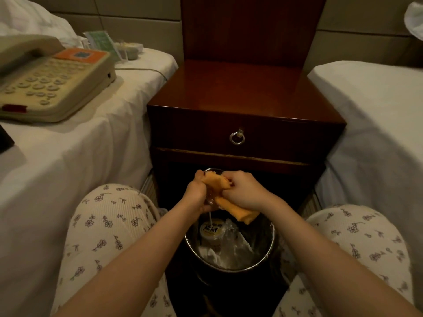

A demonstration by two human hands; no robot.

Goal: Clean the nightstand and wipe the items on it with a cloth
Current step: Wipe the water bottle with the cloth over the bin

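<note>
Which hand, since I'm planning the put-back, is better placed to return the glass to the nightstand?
Left, probably: the left hand already grips the glass, while the right hand holds the cloth.

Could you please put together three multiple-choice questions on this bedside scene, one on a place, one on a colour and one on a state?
1. Where does the telephone lie?
A. on the floor
B. on the bed to the person's left
C. on a shelf

2. What colour is the cloth?
A. orange
B. blue
C. white

3. What is the right hand doing?
A. hanging idle
B. gripping the cloth
C. pointing upward with straight fingers

Answers:
1 B: the telephone rests on the white sheet of that bed.
2 A: the folded cloth between the hands is plainly orange.
3 B: its fingers curl round the cloth, while the left hand holds a clear glass against it.
</note>
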